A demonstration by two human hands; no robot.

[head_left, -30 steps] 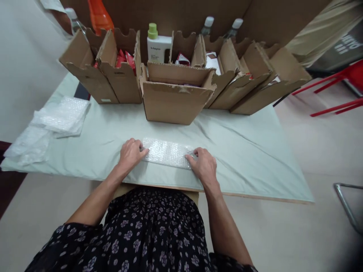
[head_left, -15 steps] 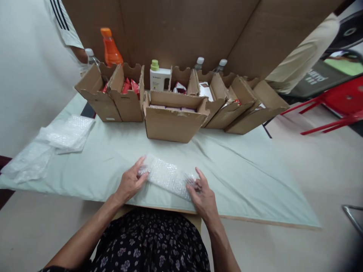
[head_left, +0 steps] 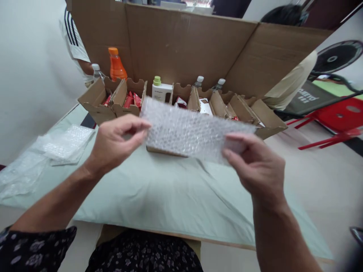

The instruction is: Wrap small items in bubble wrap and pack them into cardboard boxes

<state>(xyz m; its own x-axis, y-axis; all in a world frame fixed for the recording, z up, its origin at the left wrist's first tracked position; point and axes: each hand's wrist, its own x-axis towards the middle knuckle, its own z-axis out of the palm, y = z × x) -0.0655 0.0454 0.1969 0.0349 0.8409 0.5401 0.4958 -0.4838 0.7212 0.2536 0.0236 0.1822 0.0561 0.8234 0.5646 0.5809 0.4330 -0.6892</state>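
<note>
A strip of clear bubble wrap [head_left: 184, 130] is stretched in the air between my two hands, above the table. My left hand [head_left: 117, 141] pinches its left end between thumb and fingers. At the right end, my right hand [head_left: 256, 162] grips the wrap the same way. Behind the strip stands a front cardboard box, mostly hidden, with only its bottom edge showing. More bubble wrap [head_left: 66, 141] lies on the left side of the table.
Several open cardboard boxes [head_left: 99, 111] stand along the back of the green-covered table [head_left: 159, 192]. Behind them are an orange bottle [head_left: 117, 68], a white bottle [head_left: 161, 91] and a tall cardboard panel [head_left: 184, 45]. Red stools [head_left: 337, 117] stand at the right.
Both hands have lifted the bubble wrap strip off the table, raising it toward the camera and holding it taut. The view has tilted up slightly.
</note>
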